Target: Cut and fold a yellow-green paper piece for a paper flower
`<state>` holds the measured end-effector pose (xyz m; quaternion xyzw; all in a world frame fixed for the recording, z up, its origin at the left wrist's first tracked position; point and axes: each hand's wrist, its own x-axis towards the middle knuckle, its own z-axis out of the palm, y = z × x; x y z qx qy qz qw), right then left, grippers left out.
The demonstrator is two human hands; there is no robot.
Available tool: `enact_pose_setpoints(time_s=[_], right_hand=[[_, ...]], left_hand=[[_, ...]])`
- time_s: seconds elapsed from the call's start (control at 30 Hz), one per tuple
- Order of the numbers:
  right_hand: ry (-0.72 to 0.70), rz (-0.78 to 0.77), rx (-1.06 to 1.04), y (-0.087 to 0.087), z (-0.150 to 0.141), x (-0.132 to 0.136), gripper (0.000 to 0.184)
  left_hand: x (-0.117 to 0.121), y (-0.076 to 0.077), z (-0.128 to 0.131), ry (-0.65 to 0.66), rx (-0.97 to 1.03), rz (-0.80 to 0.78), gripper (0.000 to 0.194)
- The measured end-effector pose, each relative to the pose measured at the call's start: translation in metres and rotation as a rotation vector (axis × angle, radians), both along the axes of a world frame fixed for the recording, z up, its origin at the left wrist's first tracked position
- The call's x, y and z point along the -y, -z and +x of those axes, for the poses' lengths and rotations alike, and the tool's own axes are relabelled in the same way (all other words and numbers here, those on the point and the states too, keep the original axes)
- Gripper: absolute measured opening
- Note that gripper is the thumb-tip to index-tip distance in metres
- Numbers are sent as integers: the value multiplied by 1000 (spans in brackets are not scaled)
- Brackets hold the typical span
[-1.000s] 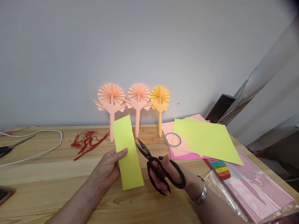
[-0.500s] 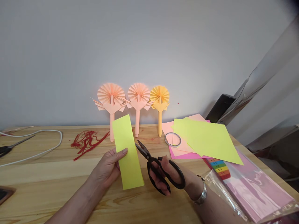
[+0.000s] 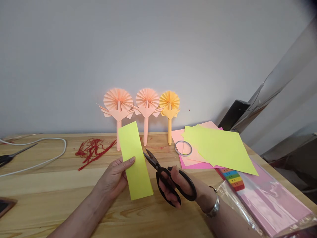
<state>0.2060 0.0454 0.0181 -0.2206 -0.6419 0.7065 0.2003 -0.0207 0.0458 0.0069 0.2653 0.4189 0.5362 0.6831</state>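
A folded strip of yellow-green paper (image 3: pixel 137 165) is held tilted above the table, pinched by my left hand (image 3: pixel 118 175) with the thumb across its front. My right hand (image 3: pixel 177 185) has its fingers through the handles of black scissors (image 3: pixel 160 170). The blades are slightly parted, and their tips point at the strip's right edge, close beside it. Behind the strip, two pink paper fans (image 3: pixel 147 105) and a yellow-orange paper fan (image 3: pixel 169 105) stand upright against the wall. The strip hides part of the left fan's handle.
Red threads (image 3: pixel 92 152) lie left of the strip. At the left edge are a white cable (image 3: pixel 63 148), another pair of scissors (image 3: pixel 15 157) and a dark flat object (image 3: pixel 6 206). On the right lie yellow-green sheets (image 3: pixel 223 148), a tape roll (image 3: pixel 183 148) and a plastic packet (image 3: pixel 274 201).
The strip has tilted very slightly in my left hand, its lower end shifting a little to the right. My right hand and the scissors look unmoved.
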Motion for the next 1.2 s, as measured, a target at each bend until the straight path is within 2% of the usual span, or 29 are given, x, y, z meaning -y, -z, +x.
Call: enact_pose_setpoints(time_s=[0.6,1.03,1.2], right_hand=[[-5,2,50,-4,1,1,69],[-21,-44,15,-3,-3,-1,72],[19,-9,18,-1,-3,0,71]], left_hand=[[1,-2,2,-20,15,4,19],[4,3,4,37,1,20,19],[8,3,11,110,-5,30,21]])
